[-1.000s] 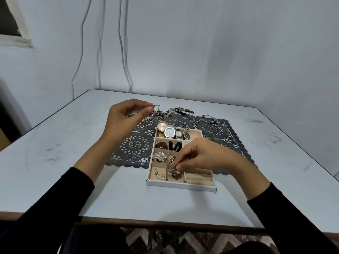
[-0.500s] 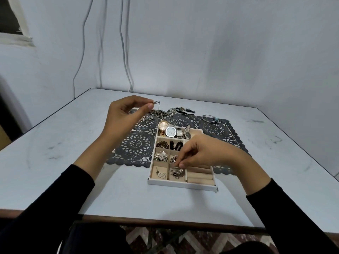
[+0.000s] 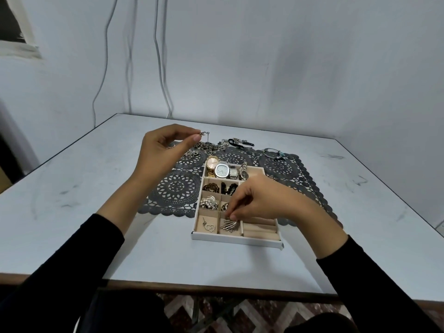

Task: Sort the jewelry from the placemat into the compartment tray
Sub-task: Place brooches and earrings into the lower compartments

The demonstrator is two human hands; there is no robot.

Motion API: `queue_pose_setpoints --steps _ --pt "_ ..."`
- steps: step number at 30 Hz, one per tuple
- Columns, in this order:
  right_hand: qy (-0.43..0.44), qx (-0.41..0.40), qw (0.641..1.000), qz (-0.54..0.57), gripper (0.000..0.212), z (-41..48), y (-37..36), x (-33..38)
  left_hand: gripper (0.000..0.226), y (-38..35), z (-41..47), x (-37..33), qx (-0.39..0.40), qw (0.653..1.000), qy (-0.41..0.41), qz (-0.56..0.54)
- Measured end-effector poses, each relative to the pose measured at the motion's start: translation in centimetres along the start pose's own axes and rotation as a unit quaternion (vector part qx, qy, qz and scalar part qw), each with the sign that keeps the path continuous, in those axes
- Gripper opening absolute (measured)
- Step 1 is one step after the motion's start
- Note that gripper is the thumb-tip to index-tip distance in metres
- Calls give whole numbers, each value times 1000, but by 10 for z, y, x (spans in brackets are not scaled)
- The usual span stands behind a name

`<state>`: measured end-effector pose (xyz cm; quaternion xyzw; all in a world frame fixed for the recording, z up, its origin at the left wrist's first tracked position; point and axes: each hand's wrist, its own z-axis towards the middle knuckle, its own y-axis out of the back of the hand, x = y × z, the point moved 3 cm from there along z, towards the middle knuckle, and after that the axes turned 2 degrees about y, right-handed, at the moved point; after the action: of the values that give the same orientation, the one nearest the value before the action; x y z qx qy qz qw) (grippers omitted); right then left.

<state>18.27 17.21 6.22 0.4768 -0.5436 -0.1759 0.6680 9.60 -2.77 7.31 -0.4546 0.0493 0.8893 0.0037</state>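
Left hand (image 3: pixel 159 156) has risen slightly, pinching a chain clasp (image 3: pixel 203 133) above the placemat (image 3: pixel 176 188). Right hand (image 3: pixel 258 200) stays pinched on a silver piece (image 3: pixel 229 224) in the compartment tray (image 3: pixel 236 239) directly beneath it — placement nearly complete, release pending.

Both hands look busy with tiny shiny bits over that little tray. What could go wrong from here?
The left hand pinches only the tip of a thin chain piece above the placemat; it could slip, or snag the chains lying below.

The right hand works low over the silver leaf piece in the tray; its fingers could drag neighbouring jewelry across the low dividers.
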Motion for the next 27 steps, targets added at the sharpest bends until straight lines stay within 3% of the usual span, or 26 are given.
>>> queue_pose_setpoints --steps 7,11,16,21,27 --pt "17 -21 1000 4 15 1 -4 -3 11 -1 -1 1 3 1000 5 -3" --pt "12 -101 988 115 17 -10 8 -18 11 -2 -2 2 8 1000 2 -1" --pt "-21 -270 934 234 16 -22 16 -51 11 0 -3 1 11 1000 -2 -4" --pt "-85 -389 913 90 19 -30 17 -90 12 -2 -4 -1 14 1000 3 1" --pt "-117 -354 925 -68 35 -35 8 -108 12 -4 -6 -5 19 1000 -1 -3"
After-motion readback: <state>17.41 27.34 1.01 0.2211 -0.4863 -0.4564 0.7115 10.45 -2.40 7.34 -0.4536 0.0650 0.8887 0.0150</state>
